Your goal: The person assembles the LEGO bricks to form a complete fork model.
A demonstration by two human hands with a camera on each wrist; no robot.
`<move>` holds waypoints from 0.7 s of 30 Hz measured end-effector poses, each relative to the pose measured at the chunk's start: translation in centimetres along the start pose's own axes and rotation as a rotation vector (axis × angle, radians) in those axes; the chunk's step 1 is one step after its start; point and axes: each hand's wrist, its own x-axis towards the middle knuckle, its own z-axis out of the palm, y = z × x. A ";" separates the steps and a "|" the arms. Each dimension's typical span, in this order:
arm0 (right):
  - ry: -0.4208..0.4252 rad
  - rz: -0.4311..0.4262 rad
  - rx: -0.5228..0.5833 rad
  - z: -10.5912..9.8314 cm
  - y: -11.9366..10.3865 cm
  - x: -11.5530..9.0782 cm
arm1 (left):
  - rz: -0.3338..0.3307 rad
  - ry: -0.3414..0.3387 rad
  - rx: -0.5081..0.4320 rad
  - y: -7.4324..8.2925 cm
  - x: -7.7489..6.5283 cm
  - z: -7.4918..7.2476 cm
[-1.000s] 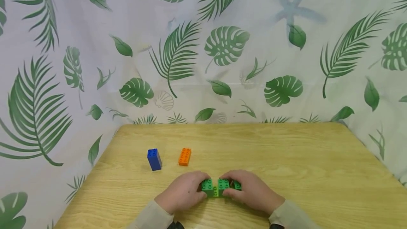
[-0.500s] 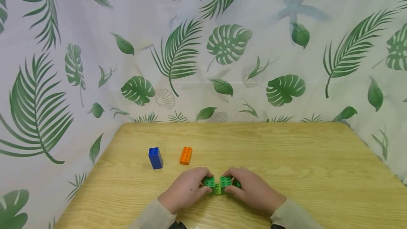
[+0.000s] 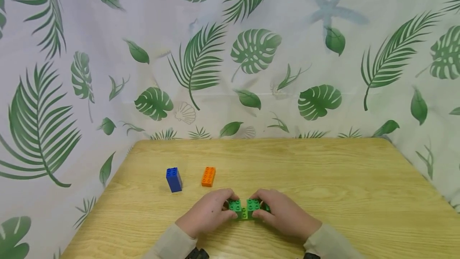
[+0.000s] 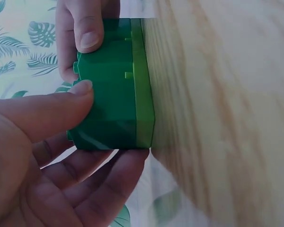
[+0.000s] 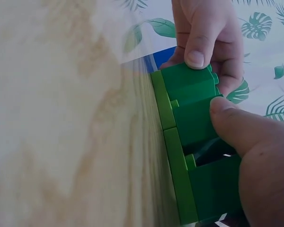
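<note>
Two dark green bricks stand on a light green base (image 3: 244, 213), with a gap between them. My left hand (image 3: 206, 215) pinches the left green brick (image 3: 235, 206), thumb on the near side. The middle green brick (image 3: 253, 206) is held by my right hand (image 3: 287, 216), its thumb also on the near face. Partly covered by the right fingers, a third green brick (image 3: 266, 206) sits at the right end. In the right wrist view the base (image 5: 173, 165) shows as two light green pieces end to end, lying along the table.
Beyond the left hand, a tall blue brick stack (image 3: 174, 181) stands upright. An orange brick (image 3: 208, 176) lies flat to its right, studs up. The wooden table (image 3: 341, 179) ends at a leaf-print cloth (image 3: 273, 107) behind and at both sides.
Both hands and the green bricks have shifted very slightly away from the body. Each hand keeps its hold. The blue and orange bricks stay in place; the head view sways a little.
</note>
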 end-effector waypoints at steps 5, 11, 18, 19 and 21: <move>0.018 0.019 0.025 0.1 0.1 -0.2 | -0.037 -0.028 -0.053 0.0 0.0 0.0; 0.080 0.023 -0.012 0.6 0.1 -0.5 | -0.044 -0.030 -0.124 -0.3 0.0 0.2; 0.106 0.002 -0.031 0.8 0.1 -0.6 | -0.086 -0.008 -0.227 -0.9 -0.2 -0.6; 0.108 0.000 -0.033 0.8 0.1 -0.6 | -0.093 0.007 -0.232 -1.0 -0.2 -0.8; 0.107 0.000 -0.037 0.7 0.1 -0.5 | -0.104 0.052 -0.219 -1.4 -0.2 -1.1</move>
